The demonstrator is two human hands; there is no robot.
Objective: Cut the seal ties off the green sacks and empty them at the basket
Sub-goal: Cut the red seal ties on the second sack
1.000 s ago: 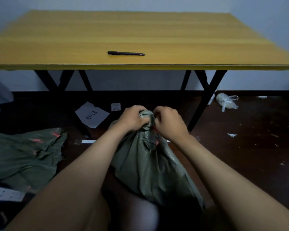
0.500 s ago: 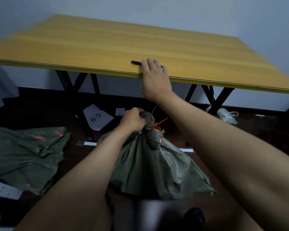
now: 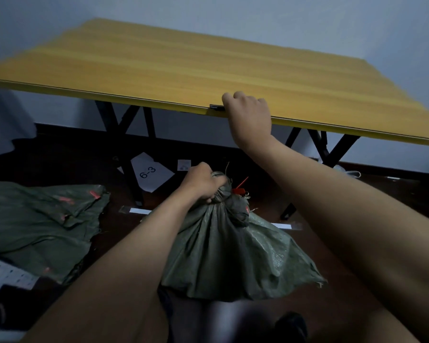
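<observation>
Two hands busy, one blade near the edge

We had our left hand (image 3: 203,184) clenched round the green sack (image 3: 233,251) neck at lower centre, right hand (image 3: 249,117) curled over the black cutter (image 3: 216,107) at the table (image 3: 159,70) edge. Fumbling could've dropped it, or sliced sack instead of red tie (image 3: 240,185).

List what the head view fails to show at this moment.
- Black tool at the table edge: the right hand covers all but one end, so its type is unclear.
- Sack contents: hidden by the fabric; the left hand grips its neck.
- Red tie: partly hidden in the bunched neck.
- Basket: a white perforated thing is cut off by the left edge.
</observation>
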